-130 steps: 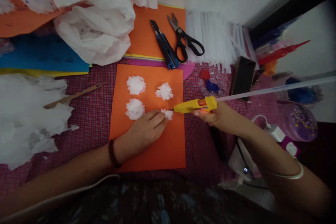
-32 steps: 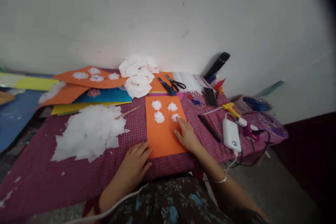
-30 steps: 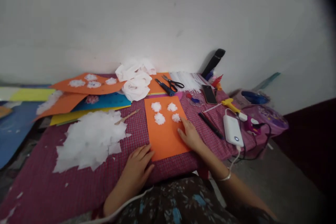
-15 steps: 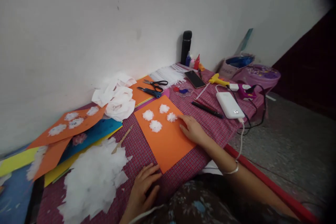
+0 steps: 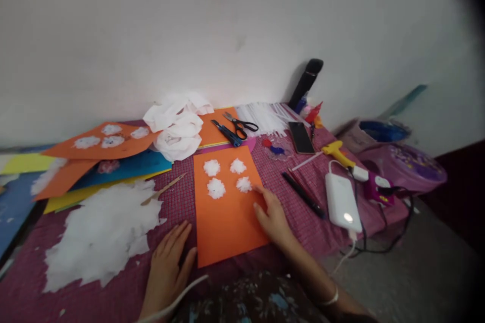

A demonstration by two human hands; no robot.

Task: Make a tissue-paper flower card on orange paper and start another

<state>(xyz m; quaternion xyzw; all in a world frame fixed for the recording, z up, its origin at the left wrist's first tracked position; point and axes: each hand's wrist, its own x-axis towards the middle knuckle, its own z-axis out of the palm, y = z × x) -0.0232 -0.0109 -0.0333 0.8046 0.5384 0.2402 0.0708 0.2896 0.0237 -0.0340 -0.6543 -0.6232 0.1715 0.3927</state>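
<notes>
An orange paper sheet (image 5: 226,222) lies on the checked cloth with several white tissue tufts (image 5: 216,187) stuck near its far end. My right hand (image 5: 272,216) rests flat on the sheet's right edge, fingers stretched toward the nearest tuft (image 5: 243,184), holding nothing. My left hand (image 5: 167,261) lies open on the cloth just left of the sheet's near corner. The yellow glue gun (image 5: 335,152) lies apart at the right, beside a white power bank (image 5: 341,202).
A heap of white tissue (image 5: 100,232) and a wooden stick (image 5: 162,190) lie at left. Coloured sheets (image 5: 113,161), crumpled tissue (image 5: 176,126), scissors (image 5: 240,123), a cutter (image 5: 226,133), a phone (image 5: 303,137), pens (image 5: 302,189), paint bottles and a black flask (image 5: 306,83) line the wall. A cable (image 5: 364,247) hangs off the right edge.
The glue gun has left my right hand and lies at the right. Both hands now rest flat by the orange sheet. My head has risen and swung, widening the view.
</notes>
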